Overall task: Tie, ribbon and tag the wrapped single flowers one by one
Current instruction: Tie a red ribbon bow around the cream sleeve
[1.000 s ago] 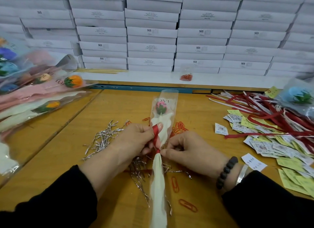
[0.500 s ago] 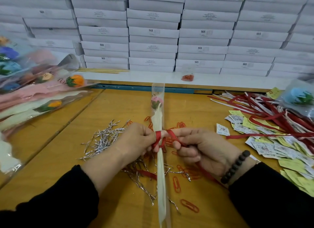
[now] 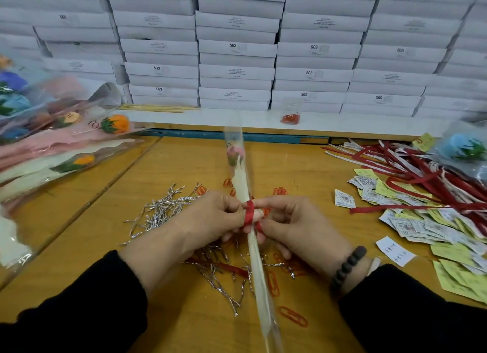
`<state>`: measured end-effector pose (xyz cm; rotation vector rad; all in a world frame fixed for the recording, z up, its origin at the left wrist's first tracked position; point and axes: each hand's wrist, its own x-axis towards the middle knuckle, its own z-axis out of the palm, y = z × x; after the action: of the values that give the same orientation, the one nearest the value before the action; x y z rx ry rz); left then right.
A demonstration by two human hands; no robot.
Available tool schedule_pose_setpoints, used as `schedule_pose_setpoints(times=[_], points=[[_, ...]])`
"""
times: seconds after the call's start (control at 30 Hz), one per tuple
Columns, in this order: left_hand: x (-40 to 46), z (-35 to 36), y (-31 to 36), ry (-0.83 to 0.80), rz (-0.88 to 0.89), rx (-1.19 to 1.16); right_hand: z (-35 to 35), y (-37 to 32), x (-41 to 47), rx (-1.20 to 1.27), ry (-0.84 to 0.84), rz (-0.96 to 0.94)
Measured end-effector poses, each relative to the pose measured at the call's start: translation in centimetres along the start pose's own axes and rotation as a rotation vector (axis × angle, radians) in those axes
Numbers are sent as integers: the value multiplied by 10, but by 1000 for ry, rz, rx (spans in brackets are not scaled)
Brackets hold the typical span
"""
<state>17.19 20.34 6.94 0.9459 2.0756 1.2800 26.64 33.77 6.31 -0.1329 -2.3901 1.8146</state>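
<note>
The wrapped single flower [image 3: 238, 184], a pink bloom in a narrow clear sleeve, is held above the middle of the wooden worktable [image 3: 168, 168], bloom end pointing away from the person. The red ribbon [image 3: 249, 215] now lies as a wrap across the sleeve's waist and over a fingertip; half a second ago it stood as an open loop drawn out to the right. Judgement: the knot is being cinched, not yet finished, and tagging is outstanding. The left hand [image 3: 210, 218] pinches sleeve and ribbon together. The right hand [image 3: 295, 226] has fingers curled, pinching the ribbon's tail just below the wrap. Silver twist ties [image 3: 163, 210] lie left, loose ribbons [image 3: 421, 168] and paper tags [image 3: 411, 221] right.
</note>
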Motion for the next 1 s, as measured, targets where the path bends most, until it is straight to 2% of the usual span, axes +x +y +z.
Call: schedule_pose_setpoints(times=[0.27,0.57,0.8,1.0], points=[[-1,-5,1,-43,-34,-21,2,2,-1,-13,22,-73],[-2,-4,2,-142,-104,48,-4,2,1,-113,11,-52],[-1,-8,5,2,-79,-109,-8,2,4,-201,-1,19],[2,-9,2,132,-84,-21,-14,2,3,-242,2,85]])
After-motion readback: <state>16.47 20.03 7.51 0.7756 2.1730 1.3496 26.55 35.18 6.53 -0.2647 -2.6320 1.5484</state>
